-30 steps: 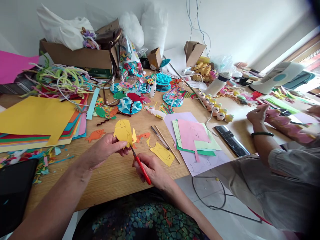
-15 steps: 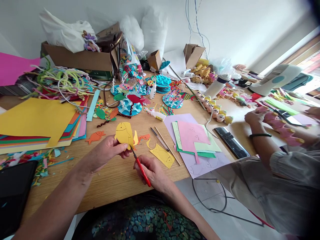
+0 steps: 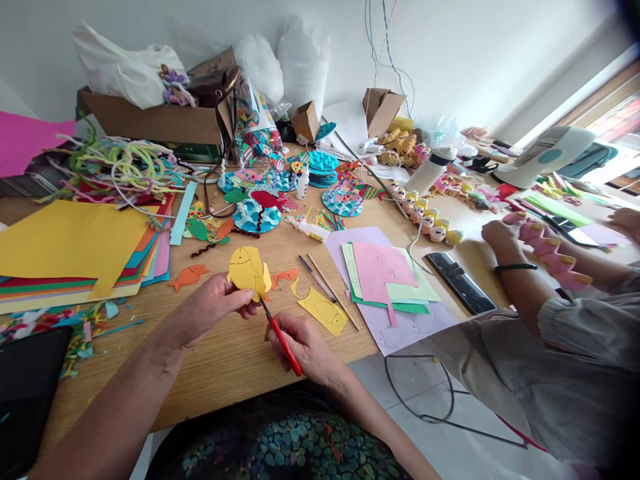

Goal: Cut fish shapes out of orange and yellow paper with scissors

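Observation:
My left hand (image 3: 227,297) pinches the lower edge of a yellow paper piece (image 3: 246,268) with a fish outline drawn on it. In my right hand (image 3: 300,343) is a pair of red-handled scissors (image 3: 284,345), its blades at the bottom right edge of the yellow paper. Just behind the blades lie orange scraps (image 3: 284,278). Right of them rests another yellow paper (image 3: 323,311) with a drawn fish. An orange paper fish (image 3: 189,276) lies left of my left hand.
Coloured paper sheets (image 3: 65,240) are stacked at left, above paper scraps and a black device (image 3: 30,373). A pencil and stick (image 3: 333,290) lie beside pink paper (image 3: 383,273). At right, a co-worker's hand (image 3: 500,240) holds a pink egg-carton strip (image 3: 553,250). Glue bottles stand behind.
The view has shifted slightly. My hands, the yellow paper and the scissors keep nearly the same positions, with the blades still at the paper's lower edge.

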{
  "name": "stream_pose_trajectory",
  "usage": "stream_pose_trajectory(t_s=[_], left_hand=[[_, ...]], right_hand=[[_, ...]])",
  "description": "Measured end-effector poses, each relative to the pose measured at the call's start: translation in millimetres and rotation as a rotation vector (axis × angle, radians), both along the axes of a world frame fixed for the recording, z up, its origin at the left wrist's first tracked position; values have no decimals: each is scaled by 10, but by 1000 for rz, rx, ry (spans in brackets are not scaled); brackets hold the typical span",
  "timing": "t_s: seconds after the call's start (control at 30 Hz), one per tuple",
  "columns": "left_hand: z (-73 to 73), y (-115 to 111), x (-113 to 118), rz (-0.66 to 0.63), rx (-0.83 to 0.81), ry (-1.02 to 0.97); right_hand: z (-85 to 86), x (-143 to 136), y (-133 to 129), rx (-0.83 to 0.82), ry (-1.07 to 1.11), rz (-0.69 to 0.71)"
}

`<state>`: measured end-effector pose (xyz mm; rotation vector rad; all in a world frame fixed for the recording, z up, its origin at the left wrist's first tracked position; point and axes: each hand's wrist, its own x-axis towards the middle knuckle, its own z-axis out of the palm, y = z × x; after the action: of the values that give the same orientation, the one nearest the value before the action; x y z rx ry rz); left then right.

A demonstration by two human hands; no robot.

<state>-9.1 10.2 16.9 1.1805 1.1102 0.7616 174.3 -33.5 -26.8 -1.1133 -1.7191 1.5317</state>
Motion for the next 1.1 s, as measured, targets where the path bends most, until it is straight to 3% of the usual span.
stream_pose_trajectory(t_s=[0.57, 1.1], left_hand=[[-5, 6, 34, -7, 17, 9], [-77, 10, 10, 17, 34, 45]], right_hand=[[-23, 18, -18, -11, 4, -28], [-17, 27, -6, 117, -76, -41]])
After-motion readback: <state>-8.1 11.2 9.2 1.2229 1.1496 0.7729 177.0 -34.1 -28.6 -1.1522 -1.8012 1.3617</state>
